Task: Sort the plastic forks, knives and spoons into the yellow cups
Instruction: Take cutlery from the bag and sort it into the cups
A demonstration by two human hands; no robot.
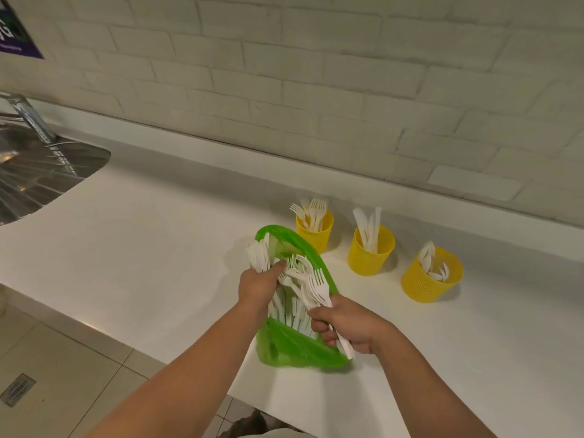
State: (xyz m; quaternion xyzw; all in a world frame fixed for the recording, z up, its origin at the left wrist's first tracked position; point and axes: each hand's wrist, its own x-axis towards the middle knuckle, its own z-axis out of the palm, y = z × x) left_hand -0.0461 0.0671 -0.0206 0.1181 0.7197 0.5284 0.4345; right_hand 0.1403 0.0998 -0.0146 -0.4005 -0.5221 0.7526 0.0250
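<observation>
- Forks point(317, 287) are standing bunched in the right hand point(346, 328), whose fingers are curling round their handles above the near end of the green basket point(300, 350); the tines are pointing up and away.
- The left hand point(257, 286) is reaching into the basket and closing its fingers on a clump of white cutlery point(259, 257) at the far-left rim; I cannot tell whether these are spoons or knives.
- The mixed pile point(292, 311) is lying in the basket between the two hands, so plenty of sorting is probably remaining.
- Three yellow cups are waiting on the white counter point(158, 248): the fork cup point(316, 233) just beside the basket's far end, the knife cup point(369, 256) next, and the spoon cup point(429, 281) farthest right.
- Doing this step well is likely meaning checking that no stray piece is hiding in the bunch, carrying it to the fork cup, and lowering it handles first.
- Nudging a light cup sideways is risking a tip, so coming down from above seems wiser.
</observation>
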